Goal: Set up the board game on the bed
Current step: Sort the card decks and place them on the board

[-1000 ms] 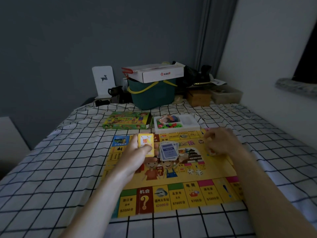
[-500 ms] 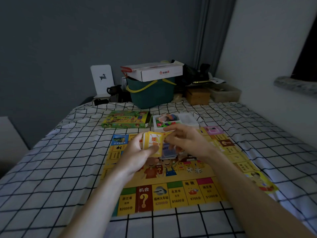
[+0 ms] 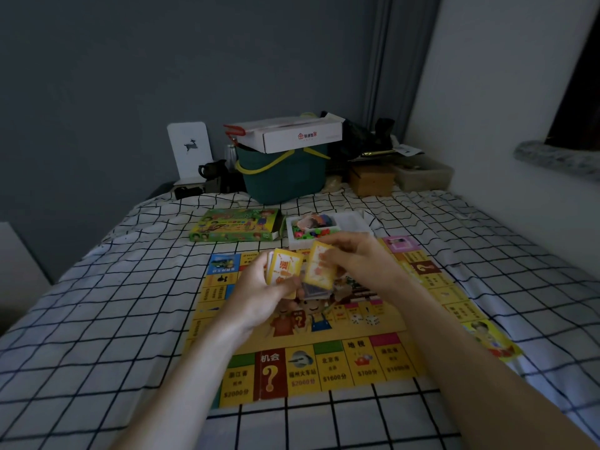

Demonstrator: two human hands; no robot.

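A yellow game board (image 3: 328,365) lies flat on the checked bedsheet. Above its middle, my left hand (image 3: 263,295) holds a stack of yellow cards (image 3: 284,271). My right hand (image 3: 360,261) pinches one yellow card (image 3: 319,269) just beside that stack. A pile of blue cards (image 3: 313,292) rests on the board under my hands, mostly hidden. Two white dice (image 3: 365,319) sit on the board's centre picture.
Behind the board lie the green game box (image 3: 237,225) and a white tray (image 3: 350,222) of coloured pieces. At the bed's head stand a green basket (image 3: 282,175) with a white carton on top, a wooden box (image 3: 371,180) and clutter.
My right hand came from the board's right side to the yellow stack and pulled one card off it. My left hand tilted the stack slightly.
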